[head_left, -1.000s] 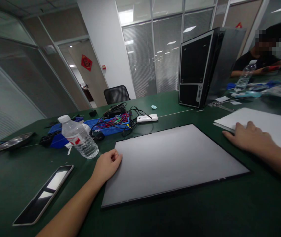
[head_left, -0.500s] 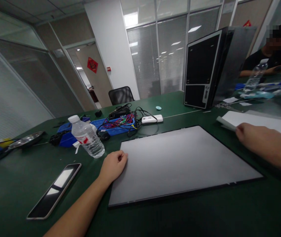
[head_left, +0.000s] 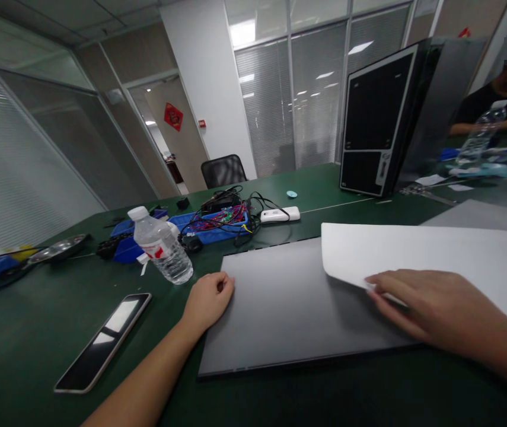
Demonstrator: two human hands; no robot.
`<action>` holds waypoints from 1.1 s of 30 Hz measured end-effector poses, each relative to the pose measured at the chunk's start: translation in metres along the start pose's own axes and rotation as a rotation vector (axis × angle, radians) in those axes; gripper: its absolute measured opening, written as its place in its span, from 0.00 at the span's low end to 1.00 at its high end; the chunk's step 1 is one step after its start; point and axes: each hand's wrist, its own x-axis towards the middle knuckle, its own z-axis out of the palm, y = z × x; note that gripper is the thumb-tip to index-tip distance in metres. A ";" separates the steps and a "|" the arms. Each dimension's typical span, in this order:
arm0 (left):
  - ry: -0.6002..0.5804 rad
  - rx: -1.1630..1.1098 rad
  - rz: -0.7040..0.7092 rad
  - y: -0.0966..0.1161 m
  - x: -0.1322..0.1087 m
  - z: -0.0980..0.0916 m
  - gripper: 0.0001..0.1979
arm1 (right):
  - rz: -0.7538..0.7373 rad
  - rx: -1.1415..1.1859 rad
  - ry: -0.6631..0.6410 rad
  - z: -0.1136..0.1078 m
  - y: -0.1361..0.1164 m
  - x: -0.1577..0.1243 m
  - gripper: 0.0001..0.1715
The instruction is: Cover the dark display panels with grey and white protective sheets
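Observation:
A flat grey panel (head_left: 275,308) with a thin dark border lies on the green table. My left hand (head_left: 209,299) rests against its left edge, fingers curled closed; I see nothing inside them. My right hand (head_left: 435,302) pinches the near edge of a white sheet (head_left: 440,249) between thumb and fingers. The sheet hangs raised and slightly curved over the right half of the panel, hiding that part. Behind the white sheet, at the right, a greyish sheet (head_left: 480,212) lies on the table.
A water bottle (head_left: 164,252) leans left of the panel, with a phone (head_left: 104,344) nearer me. Behind are a blue tray of wires (head_left: 217,231) and a white stick-like device (head_left: 280,214). A black computer tower (head_left: 373,124) stands at back right; a person sits beyond it.
My right hand has moved left, bringing the white sheet from beside the panel to above its right half. My left hand stays at the panel's left edge. The view has shifted slightly.

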 end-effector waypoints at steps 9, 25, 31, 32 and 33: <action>0.003 0.004 -0.007 0.004 0.001 0.000 0.19 | 0.268 -0.077 -0.063 0.000 0.052 -0.002 0.28; -0.010 0.009 0.005 0.004 0.000 -0.001 0.19 | -0.020 0.095 -0.021 0.002 0.035 -0.003 0.25; -0.006 0.002 -0.001 0.002 0.001 0.000 0.18 | 0.274 0.000 -0.157 -0.002 0.049 0.000 0.29; -0.005 0.002 -0.001 0.002 0.001 0.000 0.18 | 0.259 0.015 -0.175 0.000 0.047 0.000 0.28; -0.005 0.001 0.000 0.002 0.001 0.000 0.19 | 0.234 0.036 -0.181 0.001 0.045 0.000 0.28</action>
